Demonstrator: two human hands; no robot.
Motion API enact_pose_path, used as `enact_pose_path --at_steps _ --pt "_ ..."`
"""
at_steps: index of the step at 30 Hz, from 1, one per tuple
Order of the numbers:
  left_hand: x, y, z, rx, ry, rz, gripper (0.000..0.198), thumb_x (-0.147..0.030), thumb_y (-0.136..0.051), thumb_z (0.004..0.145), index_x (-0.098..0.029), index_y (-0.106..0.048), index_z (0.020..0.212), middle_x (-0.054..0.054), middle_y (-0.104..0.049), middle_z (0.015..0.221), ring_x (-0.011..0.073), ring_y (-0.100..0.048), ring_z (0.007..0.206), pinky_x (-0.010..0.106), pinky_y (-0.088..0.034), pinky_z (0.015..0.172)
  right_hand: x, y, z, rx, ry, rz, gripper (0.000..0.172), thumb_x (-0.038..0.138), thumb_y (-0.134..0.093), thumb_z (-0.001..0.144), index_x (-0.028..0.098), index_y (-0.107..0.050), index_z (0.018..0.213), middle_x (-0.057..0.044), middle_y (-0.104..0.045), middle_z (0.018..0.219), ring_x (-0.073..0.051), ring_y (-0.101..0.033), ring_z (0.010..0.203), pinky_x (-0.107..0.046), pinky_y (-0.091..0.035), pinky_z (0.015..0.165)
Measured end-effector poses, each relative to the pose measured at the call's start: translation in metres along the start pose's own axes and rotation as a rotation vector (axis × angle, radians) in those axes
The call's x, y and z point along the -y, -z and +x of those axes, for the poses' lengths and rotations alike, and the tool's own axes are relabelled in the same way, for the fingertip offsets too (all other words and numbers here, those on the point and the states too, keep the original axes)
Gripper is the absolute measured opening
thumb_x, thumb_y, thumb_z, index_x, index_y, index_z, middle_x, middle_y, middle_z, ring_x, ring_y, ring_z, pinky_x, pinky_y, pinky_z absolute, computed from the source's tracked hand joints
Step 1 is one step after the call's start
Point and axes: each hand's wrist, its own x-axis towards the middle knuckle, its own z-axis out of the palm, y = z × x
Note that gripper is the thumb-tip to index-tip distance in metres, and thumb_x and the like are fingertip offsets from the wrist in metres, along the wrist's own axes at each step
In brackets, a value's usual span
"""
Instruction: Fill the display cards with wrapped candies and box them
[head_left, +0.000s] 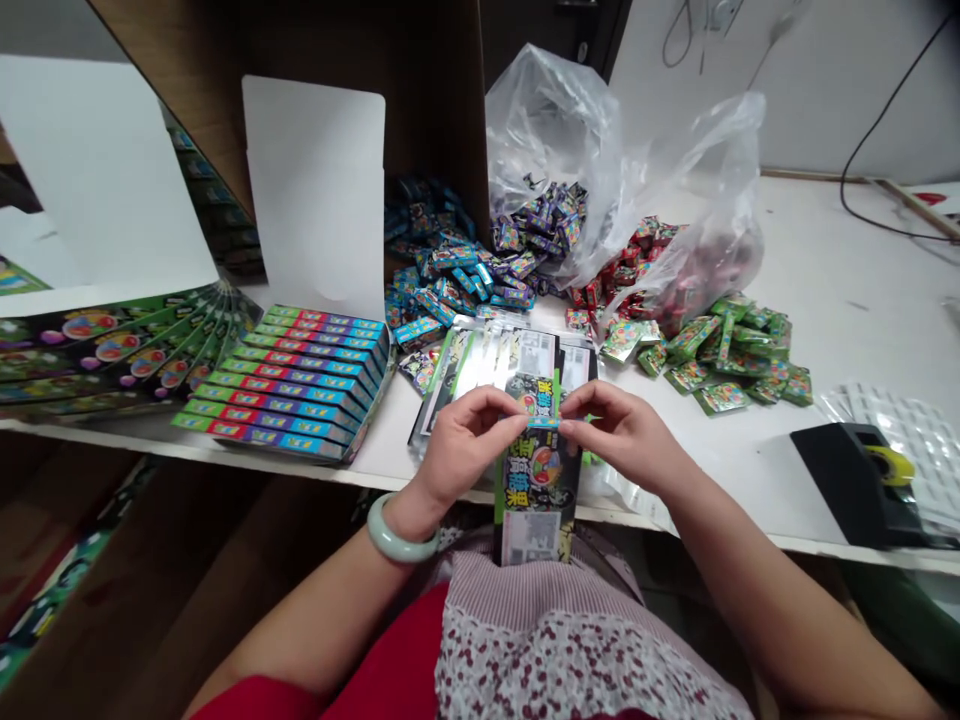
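Both my hands meet over a long black-and-green printed candy package [536,480], which hangs past the table's front edge onto my lap. My left hand [469,440], with a pale green bangle above it, pinches the left end of a small blue candy packet [543,422]. From the other side my right hand [619,435] pinches that packet's right end. Under and behind my hands lies a spread of flat printed packages [495,350]. Whether the packet touches the package beneath it, I cannot tell.
Piles of blue [442,285], purple [544,225], red [637,265] and green packets [735,350] lie behind. Plastic bags [555,120] stand among them. At left is an open display box [292,385] of packed rows. A black tape dispenser [855,485] sits at right.
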Motion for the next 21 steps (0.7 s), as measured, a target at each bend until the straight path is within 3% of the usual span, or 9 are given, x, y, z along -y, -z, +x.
enact_pose_path --at_steps 5,11,15,17,21 --pt "-0.007 -0.002 0.009 0.02 0.082 0.002 0.008 -0.02 -0.07 0.072 -0.017 -0.063 0.071 -0.001 -0.063 0.07 0.0099 -0.056 0.064 0.021 -0.046 0.06 0.009 0.0 0.009 0.062 -0.047 0.061 0.018 0.035 -0.068 0.079 0.018 -0.06 0.076 0.002 -0.058 0.069 -0.009 -0.053 0.058 -0.024 -0.042 0.053" --pt "-0.004 0.009 0.005 0.187 0.032 -0.01 0.011 -0.021 -0.066 0.082 -0.016 -0.063 0.072 0.003 -0.064 0.081 0.0131 -0.06 0.079 0.026 -0.048 0.076 0.005 0.007 -0.001 0.115 0.078 -0.06 0.02 0.036 -0.062 0.087 0.019 -0.061 0.076 -0.003 -0.062 0.079 -0.013 -0.057 0.071 -0.027 -0.047 0.062" --pt "0.001 0.017 -0.003 0.27 -0.052 0.058 0.005 -0.02 -0.064 0.086 -0.017 -0.066 0.083 0.006 -0.065 0.094 0.0154 -0.062 0.092 0.028 -0.049 0.083 -0.007 0.004 -0.016 0.041 0.284 -0.177 0.006 0.027 -0.065 0.087 0.022 -0.064 0.089 -0.005 -0.063 0.096 -0.017 -0.061 0.093 -0.032 -0.05 0.077" --pt "0.006 0.018 -0.007 0.272 -0.062 0.097 0.003 -0.02 -0.066 0.085 -0.018 -0.066 0.087 0.005 -0.065 0.094 0.0159 -0.062 0.092 0.027 -0.05 0.08 -0.013 -0.003 -0.022 -0.04 0.353 -0.222 0.003 0.021 -0.062 0.088 0.023 -0.063 0.091 -0.004 -0.062 0.097 -0.017 -0.061 0.093 -0.033 -0.05 0.079" --pt "0.018 0.014 -0.009 0.21 -0.072 0.171 0.01 -0.021 -0.063 0.087 -0.02 -0.065 0.097 0.004 -0.063 0.093 0.0155 -0.061 0.088 0.026 -0.051 0.075 -0.017 -0.019 -0.028 -0.166 0.334 -0.247 0.006 0.02 -0.058 0.089 0.023 -0.063 0.09 -0.005 -0.061 0.095 -0.018 -0.06 0.094 -0.036 -0.05 0.081"
